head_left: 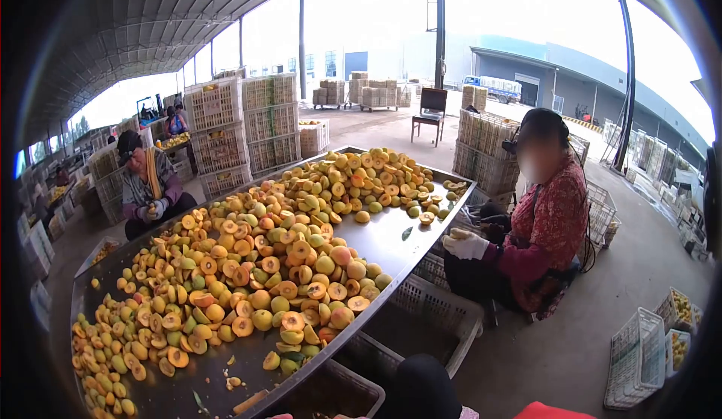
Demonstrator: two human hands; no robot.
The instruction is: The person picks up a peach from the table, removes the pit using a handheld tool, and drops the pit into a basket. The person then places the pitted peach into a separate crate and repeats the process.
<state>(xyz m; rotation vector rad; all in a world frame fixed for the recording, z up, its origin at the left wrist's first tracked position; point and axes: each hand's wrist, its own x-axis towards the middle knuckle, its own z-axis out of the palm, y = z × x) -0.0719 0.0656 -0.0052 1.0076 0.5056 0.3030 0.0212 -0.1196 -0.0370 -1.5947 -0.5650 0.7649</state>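
Neither of my hands can be made out. Small pinkish slivers show at the bottom edge, too little to identify. Closest to me is a metal table (376, 237) with a raised rim, heaped with halved yellow-orange fruit (248, 268) that look like peaches or apricots. Many halves lie cut side up, some with the pit showing. On the near part of the table are small fruit scraps (233, 381) and a flat orange-brown strip (250, 402) against the rim. My dark-clothed knee (421, 389) rises at the bottom, with red cloth (553, 411) to its right.
Plastic crates (444, 306) stand under the table's right edge. A gloved co-worker (541, 223) sits at the right, another person (150, 182) at the left. Stacked crates (218, 129) rise behind the table. A chair (430, 114) stands farther back; more crates (635, 359) sit at lower right.
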